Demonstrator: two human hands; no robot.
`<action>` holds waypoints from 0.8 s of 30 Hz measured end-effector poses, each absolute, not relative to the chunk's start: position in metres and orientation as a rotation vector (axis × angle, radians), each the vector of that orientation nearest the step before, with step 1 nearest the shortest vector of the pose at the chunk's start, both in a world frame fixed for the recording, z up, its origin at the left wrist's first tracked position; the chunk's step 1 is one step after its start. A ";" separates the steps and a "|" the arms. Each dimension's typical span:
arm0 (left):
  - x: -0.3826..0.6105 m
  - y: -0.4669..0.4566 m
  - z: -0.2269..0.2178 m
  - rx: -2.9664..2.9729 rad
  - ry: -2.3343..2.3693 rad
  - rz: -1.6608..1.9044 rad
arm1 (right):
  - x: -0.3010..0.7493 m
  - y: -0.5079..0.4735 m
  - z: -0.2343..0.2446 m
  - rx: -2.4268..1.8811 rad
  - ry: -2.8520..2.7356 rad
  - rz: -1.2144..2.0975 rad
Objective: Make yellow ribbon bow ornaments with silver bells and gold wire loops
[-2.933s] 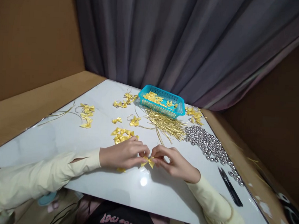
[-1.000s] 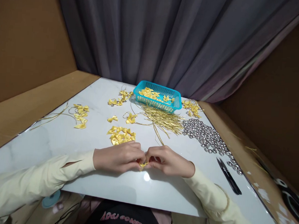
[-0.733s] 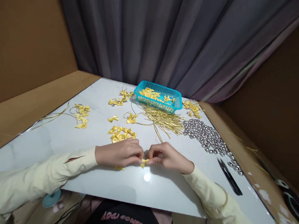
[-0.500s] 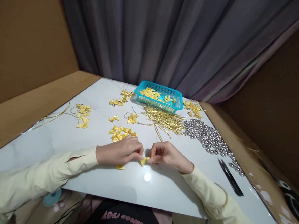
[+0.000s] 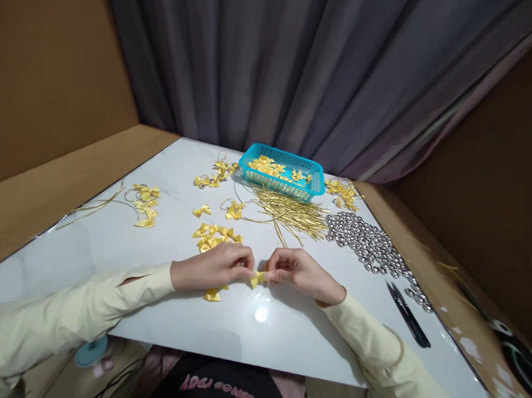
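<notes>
My left hand (image 5: 214,267) and my right hand (image 5: 301,274) meet over the near middle of the white table (image 5: 110,243). Both pinch one small yellow ribbon bow (image 5: 258,278) between their fingertips, just above the tabletop. A second yellow bow (image 5: 212,294) lies on the table under my left hand. A small heap of yellow bows (image 5: 216,238) sits just beyond my left knuckles. Both arms wear pale yellow sleeves.
A blue basket (image 5: 314,193) holding bows stands at the back. In front of it lie gold wire pieces (image 5: 294,216); silver bells (image 5: 371,244) spread to the right. Black snips (image 5: 407,313) lie near the right edge. More bows (image 5: 146,206) are scattered on the left.
The hands, pressed together a second ago, have drawn slightly apart with the bow stretched between the fingertips. The bow under my left hand has come into view.
</notes>
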State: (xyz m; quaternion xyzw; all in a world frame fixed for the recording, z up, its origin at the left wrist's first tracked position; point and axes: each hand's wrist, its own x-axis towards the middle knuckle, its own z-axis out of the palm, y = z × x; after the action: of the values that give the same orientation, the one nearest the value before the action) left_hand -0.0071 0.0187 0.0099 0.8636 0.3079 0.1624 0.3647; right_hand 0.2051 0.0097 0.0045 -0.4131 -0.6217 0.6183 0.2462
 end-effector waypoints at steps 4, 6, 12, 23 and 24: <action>-0.007 0.019 0.010 2.211 0.763 0.428 | 0.204 0.009 0.003 -1.107 -1.695 1.711; -0.007 0.020 0.010 2.208 0.758 0.422 | 0.204 0.009 0.001 -1.105 -1.694 1.715; -0.005 0.016 0.008 2.133 0.823 0.364 | 0.200 0.007 -0.003 -1.118 -1.746 1.707; -0.004 0.019 0.007 1.866 1.009 0.502 | 0.195 -0.002 0.009 -1.186 -1.963 0.909; -0.004 0.019 0.006 1.846 1.013 0.514 | 0.192 -0.006 0.009 -1.158 -2.011 0.843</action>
State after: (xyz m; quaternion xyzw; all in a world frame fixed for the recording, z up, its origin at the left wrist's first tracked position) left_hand -0.0035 0.0188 0.0065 0.7526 0.4131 0.2095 0.4681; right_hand 0.1920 -0.0060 0.0086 -0.4428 -0.7689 0.3222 0.3299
